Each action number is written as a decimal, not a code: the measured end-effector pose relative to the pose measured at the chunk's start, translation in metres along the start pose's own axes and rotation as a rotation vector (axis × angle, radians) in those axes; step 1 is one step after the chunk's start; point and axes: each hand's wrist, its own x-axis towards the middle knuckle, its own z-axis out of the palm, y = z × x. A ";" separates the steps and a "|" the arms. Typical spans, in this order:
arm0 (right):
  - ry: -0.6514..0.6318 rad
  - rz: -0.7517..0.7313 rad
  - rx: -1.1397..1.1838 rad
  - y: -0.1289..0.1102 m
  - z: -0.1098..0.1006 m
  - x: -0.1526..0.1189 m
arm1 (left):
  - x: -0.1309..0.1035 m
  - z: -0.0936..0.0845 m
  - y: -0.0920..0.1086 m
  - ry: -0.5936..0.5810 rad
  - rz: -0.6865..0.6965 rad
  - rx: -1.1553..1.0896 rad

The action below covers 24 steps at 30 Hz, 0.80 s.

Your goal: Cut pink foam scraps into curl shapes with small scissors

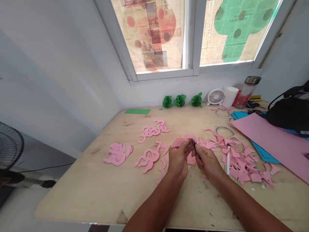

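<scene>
My left hand (pixel 178 158) pinches a piece of pink paper (pixel 177 142) above the table, its curved edges showing past the fingers. Close against it, my right hand (pixel 209 160) is closed around small dark scissors (pixel 193 143), whose blades point up at the paper. The fingers partly cover the scissors' handles. To the left lie curly pink paper cut-outs (pixel 147 158), with another group of cut-outs (pixel 153 129) behind them. A neat stack of pink cut-outs (pixel 118 153) sits farther left.
Pink paper scraps (pixel 243 161) heap up on the right around a white pen-like stick (pixel 228 161). Tape rings (pixel 224 131), pink sheets (pixel 272 138) and a black bag (pixel 289 111) lie beyond. Green paper ornaments (pixel 180 100), a small fan (pixel 216 96) and a bottle (pixel 247 91) line the back.
</scene>
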 end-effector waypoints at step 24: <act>-0.005 0.013 -0.016 0.000 0.000 0.001 | 0.000 -0.001 0.002 -0.008 0.001 0.036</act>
